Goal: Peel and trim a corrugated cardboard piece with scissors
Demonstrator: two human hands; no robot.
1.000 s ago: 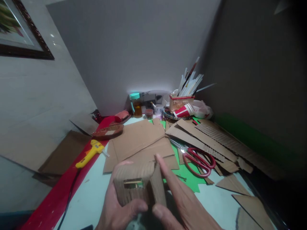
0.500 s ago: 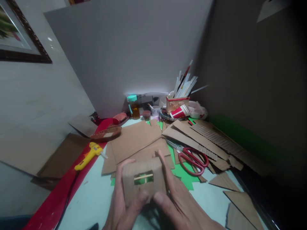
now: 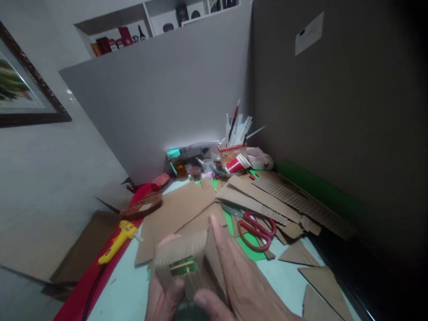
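Brown cardboard, bent into a boxy form (image 3: 182, 246), is held low and close in by both hands, so neither grip is released. One side is clasped by the left hand (image 3: 158, 296), with its thumb (image 3: 176, 289) laid just under the cut-out. The other side is braced by the right hand (image 3: 245, 281), index finger up along the far corner and thumb at the near edge. Inside the cut-out a thin pale strip (image 3: 182, 266) can be seen, with green showing behind it; whether it's glued can't be told.

Honestly, walls like that are probably best pressed flat-fingered and evenly, since corrugated stuff gets crushed easily by a hard pinch. The thumbs are better placed on solid board than on the cut-out's rim, and that strip could get snapped if it's leaned on.

Left of the grip, a yellow glue gun (image 3: 117, 244) is laid down. Red-handled scissors (image 3: 247, 217) are seen beyond and right, and flat cardboard sheets (image 3: 180, 205) are spread on the surface (image 3: 125, 283) just beyond.
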